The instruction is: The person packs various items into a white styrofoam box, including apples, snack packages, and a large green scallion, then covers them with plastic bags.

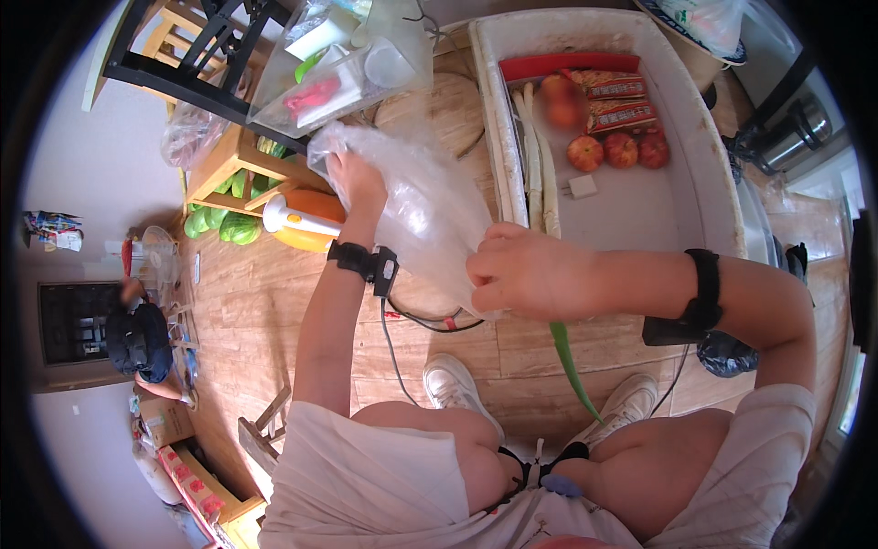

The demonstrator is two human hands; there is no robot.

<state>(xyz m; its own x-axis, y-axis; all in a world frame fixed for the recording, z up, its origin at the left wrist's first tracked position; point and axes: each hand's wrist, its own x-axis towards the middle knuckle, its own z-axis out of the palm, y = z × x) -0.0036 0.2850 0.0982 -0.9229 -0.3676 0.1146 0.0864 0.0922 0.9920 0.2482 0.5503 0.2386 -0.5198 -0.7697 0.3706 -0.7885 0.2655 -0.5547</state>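
A plastic bag (425, 206) is between the two hands, stretched from one to the other. It is clear but slightly milky, thin and much wrinkled, with white shine on its folds; its shape is long and loose, somewhat puffed in the middle. The right hand (526, 273) has its fingers curled in, gripping the near end of the film. The left hand (359, 183) touches the far end with bent fingers; the film partly covers them, so one cannot tell if they are closed on it.

Beyond the right hand stands a white box (631, 215) with thick, stained walls. Inside are smooth, round red apples (621, 150), red packets (622, 115) with see-through parts, and long pale stalks (533, 165). Just below the right hand, a narrow green leaf (572, 371) hangs down. To the left of the left hand lie striped, rounded watermelons (240, 229), by a frame of plain wood (219, 178).
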